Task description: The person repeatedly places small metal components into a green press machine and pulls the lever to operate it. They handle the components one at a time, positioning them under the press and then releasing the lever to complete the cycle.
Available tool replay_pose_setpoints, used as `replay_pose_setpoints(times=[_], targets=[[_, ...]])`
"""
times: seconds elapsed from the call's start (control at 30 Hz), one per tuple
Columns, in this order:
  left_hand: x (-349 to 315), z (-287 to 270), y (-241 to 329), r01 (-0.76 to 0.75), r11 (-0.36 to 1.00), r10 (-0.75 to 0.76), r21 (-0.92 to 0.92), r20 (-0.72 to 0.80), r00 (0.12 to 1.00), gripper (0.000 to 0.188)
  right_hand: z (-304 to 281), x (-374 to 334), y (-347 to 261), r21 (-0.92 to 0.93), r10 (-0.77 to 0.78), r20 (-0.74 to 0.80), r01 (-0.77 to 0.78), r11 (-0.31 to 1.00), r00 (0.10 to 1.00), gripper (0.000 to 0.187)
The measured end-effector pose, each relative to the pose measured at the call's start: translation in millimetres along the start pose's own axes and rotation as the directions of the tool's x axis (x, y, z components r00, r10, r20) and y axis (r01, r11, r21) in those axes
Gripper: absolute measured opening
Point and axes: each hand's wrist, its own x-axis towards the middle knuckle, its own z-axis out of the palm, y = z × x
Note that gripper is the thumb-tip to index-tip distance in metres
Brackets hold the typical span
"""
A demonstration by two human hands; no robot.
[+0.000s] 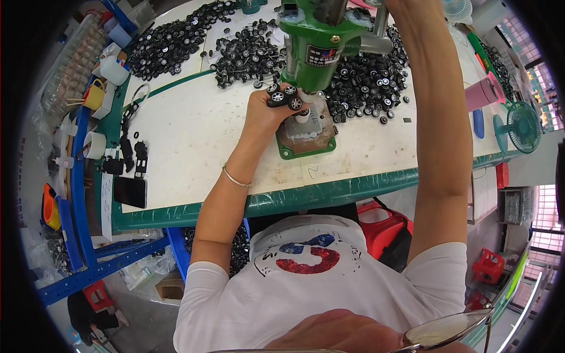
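Observation:
A green hand press (312, 53) stands at the far middle of the table, its base plate (306, 138) bolted beneath the ram. My left hand (266, 112) is closed around several small black toy wheels (285, 97) with silver hubs, right under the press head. One wheel sits over a pale round seat (302, 116) on the base, beside my fingertips. High up at the picture's upper edge, my right hand (406, 6) is beside the metal lever rod (381, 20) of the press; its fingers are cut off, so its grip is hidden.
Heaps of black wheels (250, 56) lie behind and left of the press, with another heap (368, 85) on its right. A phone (130, 192) and black plastic parts (141, 156) lie at left. A pink cup (482, 93) and green fan (522, 126) stand right.

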Motion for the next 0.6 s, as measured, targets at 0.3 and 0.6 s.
replay_pose_setpoints(times=[0.3, 0.6], targets=[[0, -5, -5, -0.016, 0.996, 0.016, 0.083, 0.001, 1.0, 0.02, -10, -24, -10, 0.074, -0.294, 0.148, 0.286, 0.955, 0.944, 0.027], [-3, -2, -6, 0.026, 0.998, -0.027, 0.065, 0.011, 1.0, 0.02, -20, -68, -12, 0.206, -0.651, 0.143, 0.621, 0.756, 0.745, 0.033]])
